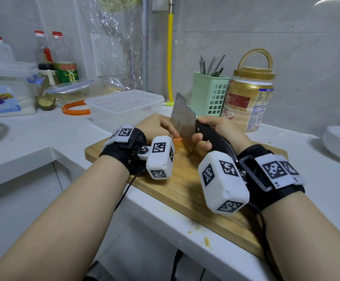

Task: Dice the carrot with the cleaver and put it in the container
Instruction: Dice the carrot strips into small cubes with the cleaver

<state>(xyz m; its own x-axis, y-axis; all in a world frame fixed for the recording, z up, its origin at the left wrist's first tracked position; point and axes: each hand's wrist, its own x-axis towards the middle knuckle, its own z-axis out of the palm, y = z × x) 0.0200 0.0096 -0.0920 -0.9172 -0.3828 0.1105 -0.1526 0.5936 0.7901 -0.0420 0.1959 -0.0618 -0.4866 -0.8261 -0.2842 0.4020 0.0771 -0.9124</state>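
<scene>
A wooden cutting board [185, 185] lies at the counter's front edge. My right hand [215, 132] grips the black handle of the cleaver [183, 120], whose steel blade stands edge-down on the board. Only a small orange bit of the carrot [177, 140] shows, just left of the blade. My left hand [157, 126] lies curled over the carrot and holds it against the board, hiding most of it. A clear plastic container [124, 107] stands just behind the board, its inside hard to make out.
A green utensil caddy [209, 94] and a gold-lidded jar [248, 100] stand behind the board at right. A white bowl [339, 145] sits far right. Bottles [65, 59], a lidded box [6, 84] and an orange ring [75, 108] crowd the back left.
</scene>
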